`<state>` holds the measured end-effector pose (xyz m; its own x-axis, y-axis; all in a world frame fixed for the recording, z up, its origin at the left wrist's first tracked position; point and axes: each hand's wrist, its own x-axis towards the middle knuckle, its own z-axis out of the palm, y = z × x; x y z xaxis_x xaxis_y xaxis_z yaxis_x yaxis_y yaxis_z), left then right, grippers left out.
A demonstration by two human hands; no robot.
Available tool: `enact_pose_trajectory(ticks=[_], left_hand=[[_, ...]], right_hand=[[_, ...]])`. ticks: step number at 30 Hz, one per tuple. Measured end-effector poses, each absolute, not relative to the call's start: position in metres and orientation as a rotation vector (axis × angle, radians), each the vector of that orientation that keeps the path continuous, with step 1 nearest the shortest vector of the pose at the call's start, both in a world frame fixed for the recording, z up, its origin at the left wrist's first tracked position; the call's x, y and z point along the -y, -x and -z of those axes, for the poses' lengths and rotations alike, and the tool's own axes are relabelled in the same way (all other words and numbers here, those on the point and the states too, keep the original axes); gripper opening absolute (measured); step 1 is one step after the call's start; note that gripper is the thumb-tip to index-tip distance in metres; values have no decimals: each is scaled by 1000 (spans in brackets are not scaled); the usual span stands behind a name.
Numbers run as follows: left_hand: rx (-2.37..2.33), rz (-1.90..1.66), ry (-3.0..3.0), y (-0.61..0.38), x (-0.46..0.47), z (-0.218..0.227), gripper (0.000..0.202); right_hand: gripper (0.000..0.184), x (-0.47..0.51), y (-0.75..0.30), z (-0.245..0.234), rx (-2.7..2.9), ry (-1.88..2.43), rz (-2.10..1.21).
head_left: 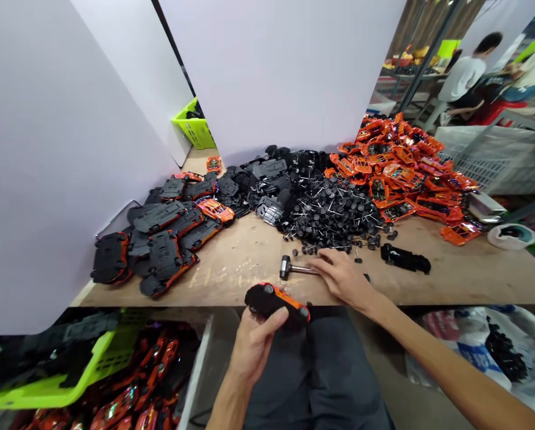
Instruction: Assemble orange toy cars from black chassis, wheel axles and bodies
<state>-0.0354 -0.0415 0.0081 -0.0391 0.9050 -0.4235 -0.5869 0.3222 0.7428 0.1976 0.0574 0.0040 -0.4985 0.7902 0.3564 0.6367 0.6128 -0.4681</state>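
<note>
My left hand (253, 349) grips a toy car (276, 303) with an orange body and black underside, just off the front edge of the wooden workbench (240, 266). My right hand (341, 279) lies over the handle of a small hammer (286, 267) on the bench, with the metal head showing to the left of my fingers. Loose black axle-and-wheel sets (330, 212) form a heap just beyond that hand. A black car chassis part (405, 258) lies to its right.
Heaps of orange car shells (397, 167) and grey-black base plates (168, 233) cover the bench's back. White partitions (271, 60) stand behind it. Below left, a green crate (110, 358) holds toy cars. A white sack (473, 352) sits below right, and a person (462, 77) sits farther back.
</note>
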Motion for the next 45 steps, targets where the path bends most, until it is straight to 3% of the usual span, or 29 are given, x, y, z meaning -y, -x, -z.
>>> enact_pose_trajectory(ticks=[5, 7, 10, 16, 24, 27, 31, 33, 37, 40, 45], left_hand=[[-980, -1356, -547, 24, 10, -2, 44], [-991, -1294, -700, 29, 4, 0, 41], [-1134, -1111, -1117, 46, -5, 0, 36], [-1049, -996, -1712, 56, -14, 10, 31], [-1173, -1030, -1593, 48, -9, 20, 28], [-1234, -1010, -1484, 49, -8, 13, 29], [-1225, -1017, -1286, 50, -2, -8, 40], [-1197, -1061, -1167, 47, 2, -18, 46], [-1234, -1202, -948, 40, 9, -23, 36], [-1294, -1255, -886, 53, 8, -19, 47], [-1815, -1824, -998, 147, -40, -44, 46]], right_hand=[[43, -14, -178, -11, 1697, 1097, -1162], [40, -1, -167, -5, 1526, 1103, -1273], [27, 4, -161, 8, 1528, 1160, -1084], [29, 1, -170, 22, 1687, 1107, -890], [29, 0, -159, 33, 1706, 1068, -712], [26, -1, -160, 24, 1673, 1077, -825], [42, 2, -167, 2, 1592, 1100, -1030], [43, 1, -170, -6, 1548, 1122, -1024], [43, -6, -167, -9, 1391, 1153, -1107], [46, -8, -166, -1, 1351, 1178, -1188], [44, -16, -187, 14, 1443, 1352, -888]])
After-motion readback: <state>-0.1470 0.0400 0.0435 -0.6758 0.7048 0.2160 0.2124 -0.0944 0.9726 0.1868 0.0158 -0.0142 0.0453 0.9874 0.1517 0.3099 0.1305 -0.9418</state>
